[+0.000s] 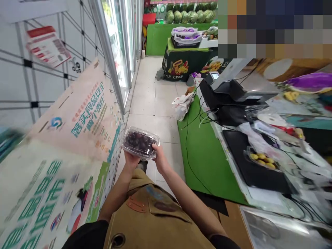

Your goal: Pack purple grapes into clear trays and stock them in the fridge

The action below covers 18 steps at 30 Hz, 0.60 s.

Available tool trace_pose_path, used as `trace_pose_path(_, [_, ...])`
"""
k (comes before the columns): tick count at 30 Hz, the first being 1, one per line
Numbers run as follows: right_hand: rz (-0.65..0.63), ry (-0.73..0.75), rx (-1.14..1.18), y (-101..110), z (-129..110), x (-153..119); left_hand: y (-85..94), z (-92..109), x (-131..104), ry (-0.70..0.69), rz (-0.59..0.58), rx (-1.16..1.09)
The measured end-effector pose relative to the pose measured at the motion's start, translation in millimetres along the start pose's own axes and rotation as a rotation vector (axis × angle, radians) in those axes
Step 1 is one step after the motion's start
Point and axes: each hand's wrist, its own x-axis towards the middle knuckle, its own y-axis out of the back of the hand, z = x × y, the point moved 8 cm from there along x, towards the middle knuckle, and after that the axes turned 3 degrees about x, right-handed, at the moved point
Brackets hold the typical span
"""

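Observation:
A clear plastic box [140,142] of dark round fruit is held out in front of my body, above the tiled floor. My left hand [131,159] supports its near left edge from below, with the fingers mostly hidden under the box. At the right end, my right hand [159,155] grips the box, its thumb pressed on the rim. The lid looks closed, and the box tilts slightly down to the right.
A cluttered counter [236,176] with a black mat, cables, plastic bags and a pack of yellow fruit runs along the right. Glass-door coolers [121,41] and a postered wall [52,114] line the left. A white bag [182,105] lies beside the counter.

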Motion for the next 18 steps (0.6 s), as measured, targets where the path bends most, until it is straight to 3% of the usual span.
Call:
trace_pose_path(4, [0.116, -0.056, -0.063, -14, -46, 89, -31.9, 20, 100, -0.01, -0.033, 0.028])
trace_pose_path(9, [0.018, -0.059, -0.057, -53, -115, 186, -78.4, 80, 203, -0.17, -0.049, -0.092])
trace_pose_path(13, [-0.102, -0.105, -0.107, -78, -153, 247, -95.6, 114, 265, -0.257, 0.054, -0.247])
trace_pose_path(18, [-0.329, -0.163, -0.222, -95, -172, 319, -95.6, 128, 317, -0.223, 0.28, -0.334])
